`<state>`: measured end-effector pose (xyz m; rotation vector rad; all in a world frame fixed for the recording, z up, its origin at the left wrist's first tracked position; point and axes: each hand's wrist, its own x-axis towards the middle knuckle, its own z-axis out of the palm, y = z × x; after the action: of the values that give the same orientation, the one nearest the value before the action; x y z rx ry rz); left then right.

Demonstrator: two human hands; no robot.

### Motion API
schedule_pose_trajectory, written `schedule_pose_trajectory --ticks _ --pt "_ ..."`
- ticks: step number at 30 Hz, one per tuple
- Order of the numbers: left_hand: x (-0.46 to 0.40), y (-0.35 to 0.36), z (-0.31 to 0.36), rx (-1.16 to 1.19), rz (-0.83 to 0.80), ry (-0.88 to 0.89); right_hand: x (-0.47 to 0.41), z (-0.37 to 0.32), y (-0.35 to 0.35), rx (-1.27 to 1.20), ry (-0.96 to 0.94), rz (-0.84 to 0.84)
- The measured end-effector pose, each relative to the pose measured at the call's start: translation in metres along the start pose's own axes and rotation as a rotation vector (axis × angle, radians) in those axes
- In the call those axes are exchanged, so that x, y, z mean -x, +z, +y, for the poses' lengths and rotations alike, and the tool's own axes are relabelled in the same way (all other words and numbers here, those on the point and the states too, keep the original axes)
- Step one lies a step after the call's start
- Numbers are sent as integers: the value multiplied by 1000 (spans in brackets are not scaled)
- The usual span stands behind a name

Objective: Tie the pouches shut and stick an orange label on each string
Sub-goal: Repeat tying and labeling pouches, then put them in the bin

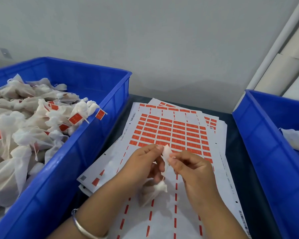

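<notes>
both hands pinch label on near-vertical string; pouch hangs below.

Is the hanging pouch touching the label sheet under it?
Cannot tell. In the head view the pouch dangles from the string below both hands, overlapping the label sheet; no gap or contact shows plainly.

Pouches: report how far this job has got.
Done: the left bin holds a heap of tied pouches with orange labels on their strings. In hand: the left hand and right hand pinch a label at the string of a hanging pouch. Left: the label sheet has many labels, and the right bin shows a pouch without a visible label.
</notes>
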<state>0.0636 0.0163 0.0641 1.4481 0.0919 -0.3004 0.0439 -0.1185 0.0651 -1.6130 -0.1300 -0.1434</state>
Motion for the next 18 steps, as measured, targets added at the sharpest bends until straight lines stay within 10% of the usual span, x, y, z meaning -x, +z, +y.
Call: schedule_pose_trajectory --ticks 18 --pt "-2 7 -9 120 62 47 -1 0 -3 -72 2 99"
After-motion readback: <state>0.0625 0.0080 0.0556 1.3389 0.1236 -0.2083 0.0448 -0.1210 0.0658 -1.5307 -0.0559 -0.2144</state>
